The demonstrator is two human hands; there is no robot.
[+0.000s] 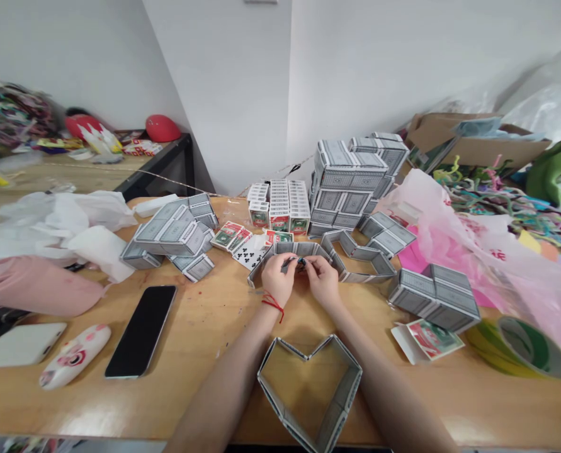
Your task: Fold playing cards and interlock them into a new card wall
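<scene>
My left hand [279, 277] and my right hand [322, 278] meet at the table's middle, fingertips pinched close together. Between them is a small dark item [301, 263], too small and too hidden to name. Just behind my fingers stands a chain of joined grey-backed playing cards [308, 248], bent into an angled wall and partly covered by my hands. A heart-shaped frame of joined cards [345, 404] stands between my forearms, near the front edge. To the left of my left hand lie loose playing cards [249, 254], a club card face up.
Card boxes [280, 204] stand in rows at the back. Card-built blocks rise at the left [171, 229] and in a tall stack [341, 182]. A phone [141, 332] and a white mouse-shaped item [75, 356] lie left; green-yellow tape [519, 346] and a pink plastic bag [469, 233] lie right.
</scene>
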